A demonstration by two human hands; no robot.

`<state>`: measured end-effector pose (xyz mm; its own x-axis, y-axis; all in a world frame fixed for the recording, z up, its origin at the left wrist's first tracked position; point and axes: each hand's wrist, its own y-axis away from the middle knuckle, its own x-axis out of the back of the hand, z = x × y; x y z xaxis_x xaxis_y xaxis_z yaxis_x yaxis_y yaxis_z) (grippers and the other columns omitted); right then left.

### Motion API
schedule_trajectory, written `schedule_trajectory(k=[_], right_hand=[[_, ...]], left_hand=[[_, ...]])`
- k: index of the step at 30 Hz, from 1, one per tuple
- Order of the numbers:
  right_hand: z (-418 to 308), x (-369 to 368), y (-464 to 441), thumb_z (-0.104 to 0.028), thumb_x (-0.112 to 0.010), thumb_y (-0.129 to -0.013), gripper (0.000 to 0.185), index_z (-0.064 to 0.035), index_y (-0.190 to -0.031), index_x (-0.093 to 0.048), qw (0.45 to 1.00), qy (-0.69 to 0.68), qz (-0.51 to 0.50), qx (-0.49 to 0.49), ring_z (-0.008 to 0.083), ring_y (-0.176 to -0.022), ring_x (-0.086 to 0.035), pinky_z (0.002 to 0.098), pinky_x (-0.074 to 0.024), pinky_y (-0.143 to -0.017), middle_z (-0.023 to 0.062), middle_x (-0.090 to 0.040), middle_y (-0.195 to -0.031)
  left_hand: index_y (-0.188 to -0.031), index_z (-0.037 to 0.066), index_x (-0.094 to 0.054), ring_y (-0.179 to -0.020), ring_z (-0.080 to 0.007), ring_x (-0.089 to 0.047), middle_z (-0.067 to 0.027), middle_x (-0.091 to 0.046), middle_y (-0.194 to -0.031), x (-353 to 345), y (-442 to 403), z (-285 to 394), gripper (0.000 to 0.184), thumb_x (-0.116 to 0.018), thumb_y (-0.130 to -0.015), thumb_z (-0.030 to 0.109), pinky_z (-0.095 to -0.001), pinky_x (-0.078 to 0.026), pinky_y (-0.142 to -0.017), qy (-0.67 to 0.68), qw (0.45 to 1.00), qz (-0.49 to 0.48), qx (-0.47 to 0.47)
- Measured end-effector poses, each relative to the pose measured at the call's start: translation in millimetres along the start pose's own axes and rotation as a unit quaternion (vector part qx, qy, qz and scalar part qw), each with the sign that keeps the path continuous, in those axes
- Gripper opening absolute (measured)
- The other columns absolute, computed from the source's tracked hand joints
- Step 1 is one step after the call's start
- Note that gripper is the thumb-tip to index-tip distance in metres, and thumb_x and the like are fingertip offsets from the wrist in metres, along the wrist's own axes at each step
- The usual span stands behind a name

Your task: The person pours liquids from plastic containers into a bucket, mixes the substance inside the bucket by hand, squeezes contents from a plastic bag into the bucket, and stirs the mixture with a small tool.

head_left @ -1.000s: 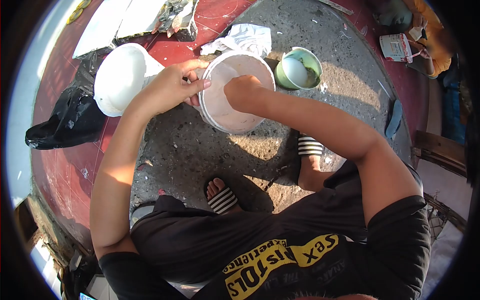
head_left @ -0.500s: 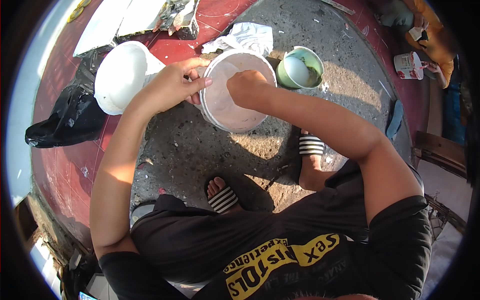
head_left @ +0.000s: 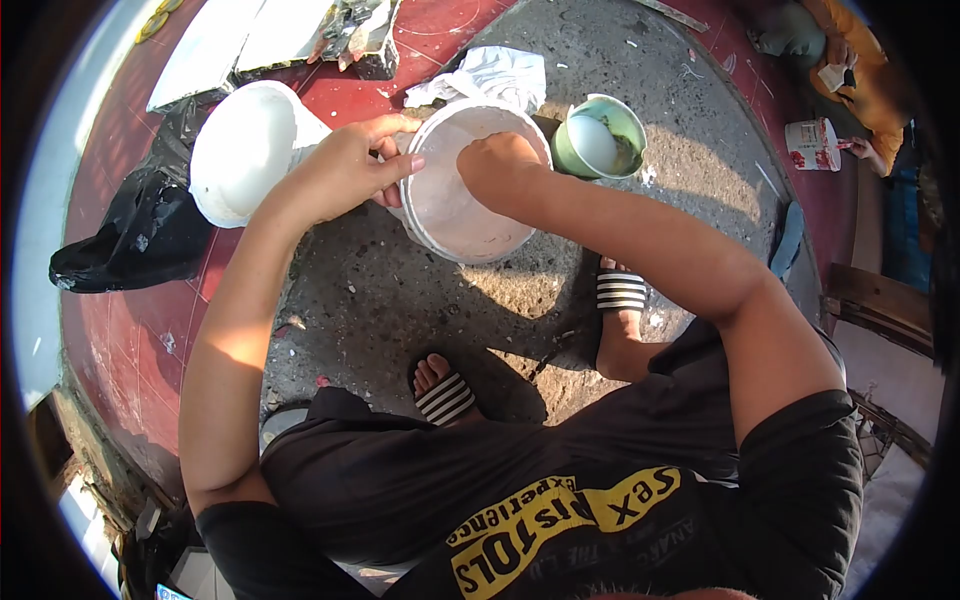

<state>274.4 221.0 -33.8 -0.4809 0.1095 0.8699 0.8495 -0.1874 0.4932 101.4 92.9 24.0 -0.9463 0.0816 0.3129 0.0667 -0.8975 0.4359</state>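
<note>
A white bucket [head_left: 440, 215], its inside coated pale pinkish, is tilted toward me above the grey floor. My left hand [head_left: 365, 170] grips its left side, with the fingers behind and the thumb near the rim. Inside the bucket is my right hand [head_left: 500, 172]; its wrist is bent and its fingers are hidden, so whatever it holds does not show. To the left stands a large white tub [head_left: 245, 155], close to my left wrist. Right of the bucket is a green pail [head_left: 574, 150] with something whitish in it.
A crumpled white cloth [head_left: 505, 72] lies behind the bucket. A black plastic bag [head_left: 145, 235] is at the left on red tiles. At the upper right, another person's hand [head_left: 866, 152] touches a white and red bucket [head_left: 812, 145]. My sandalled feet are below.
My right hand has shifted slightly right and up inside the bucket. My left hand keeps its hold. The other person's bucket has moved right and down since the first frame.
</note>
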Motion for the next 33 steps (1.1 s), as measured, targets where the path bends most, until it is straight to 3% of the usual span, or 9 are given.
schedule_trajectory(k=[5,8,11,17,23,26,28,31,33], right_hand=[[-10,0,-3,-0.012,-0.067,-0.081,0.016,-0.0044,-0.094,-0.073,0.999,0.042,-0.02,0.013,0.0263,-0.09,-0.072,0.0355,-0.0564,-0.071,0.0144,-0.073,-0.096],[-7,-5,-9,-0.012,-0.068,-0.081,0.017,-0.0034,-0.096,-0.073,0.993,-0.093,-0.064,0.025,0.0265,-0.091,-0.072,0.0367,-0.0562,-0.072,0.0142,-0.072,-0.098],[-2,-3,-7,-0.012,-0.064,-0.083,0.017,-0.0032,-0.095,-0.073,0.998,-0.037,0.047,0.009,0.0287,-0.091,-0.072,0.0392,-0.0561,-0.074,0.0145,-0.072,-0.098],[-13,-4,-5,-0.011,-0.063,-0.083,0.017,-0.0037,-0.095,-0.073,0.994,-0.08,-0.071,-0.008,0.029,-0.092,-0.071,0.0395,-0.0558,-0.077,0.0144,-0.072,-0.098],[-6,0,-4,-0.012,-0.061,-0.084,0.019,-0.005,-0.097,-0.074,0.999,-0.017,0.038,-0.02,0.0296,-0.094,-0.071,0.0398,-0.056,-0.076,0.0155,-0.072,-0.099],[-9,0,-2,-0.012,-0.062,-0.084,0.018,-0.004,-0.096,-0.073,0.998,-0.014,-0.066,0.0,0.0282,-0.094,-0.071,0.0393,-0.0562,-0.076,0.0152,-0.072,-0.099],[-14,-7,-6,-0.013,-0.064,-0.084,0.017,-0.0052,-0.097,-0.073,0.988,-0.143,-0.06,-0.008,0.0265,-0.094,-0.072,0.0382,-0.056,-0.076,0.0138,-0.073,-0.099],[-10,-3,-4,-0.011,-0.061,-0.085,0.019,-0.0044,-0.097,-0.073,0.997,-0.065,0.043,-0.024,0.0277,-0.092,-0.072,0.0393,-0.0558,-0.076,0.0146,-0.073,-0.1],[-4,5,3,-0.012,-0.061,-0.085,0.019,-0.004,-0.097,-0.073,0.999,-0.042,0.023,-0.019,0.0282,-0.092,-0.072,0.0395,-0.0558,-0.076,0.0152,-0.073,-0.099]], left_hand=[[-0.136,0.001,-0.049,-0.072,-0.0121,-0.064,-0.0047,-0.062,-0.083,-3,1,3,0.049,-0.065,-0.096,0.024,-0.0285,-0.056,-0.067,0.001,1.0,-0.007,-0.006],[-0.136,0.001,-0.049,-0.071,-0.0123,-0.064,-0.005,-0.061,-0.082,-4,1,2,0.049,-0.065,-0.096,0.023,-0.0284,-0.056,-0.067,0.005,1.0,-0.01,-0.008],[-0.137,0.001,-0.049,-0.07,-0.0124,-0.064,-0.0052,-0.061,-0.082,-4,0,3,0.049,-0.065,-0.096,0.023,-0.0285,-0.055,-0.067,-0.006,1.0,-0.008,-0.009],[-0.137,0.001,-0.05,-0.07,-0.0122,-0.064,-0.0049,-0.061,-0.082,-7,1,7,0.048,-0.064,-0.096,0.023,-0.0282,-0.055,-0.066,0.001,1.0,-0.009,-0.004],[-0.136,0.0,-0.05,-0.07,-0.012,-0.064,-0.0043,-0.059,-0.081,-8,0,6,0.049,-0.065,-0.096,0.023,-0.0283,-0.055,-0.066,-0.002,1.0,-0.005,-0.007],[-0.136,-0.001,-0.049,-0.069,-0.0119,-0.063,-0.0041,-0.059,-0.081,-8,0,6,0.048,-0.065,-0.096,0.023,-0.0283,-0.056,-0.066,0.002,1.0,-0.014,-0.011],[-0.135,-0.001,-0.05,-0.07,-0.0118,-0.063,-0.004,-0.059,-0.081,-8,-1,6,0.047,-0.064,-0.096,0.022,-0.0282,-0.056,-0.066,-0.001,1.0,-0.012,-0.015],[-0.135,0.0,-0.05,-0.069,-0.0117,-0.063,-0.0038,-0.059,-0.08,-9,-1,8,0.046,-0.064,-0.096,0.021,-0.028,-0.055,-0.065,-0.012,1.0,-0.01,-0.02],[-0.135,0.0,-0.051,-0.069,-0.0116,-0.063,-0.0037,-0.06,-0.08,-9,-1,8,0.046,-0.064,-0.096,0.021,-0.0279,-0.055,-0.065,-0.02,1.0,-0.007,-0.023]])
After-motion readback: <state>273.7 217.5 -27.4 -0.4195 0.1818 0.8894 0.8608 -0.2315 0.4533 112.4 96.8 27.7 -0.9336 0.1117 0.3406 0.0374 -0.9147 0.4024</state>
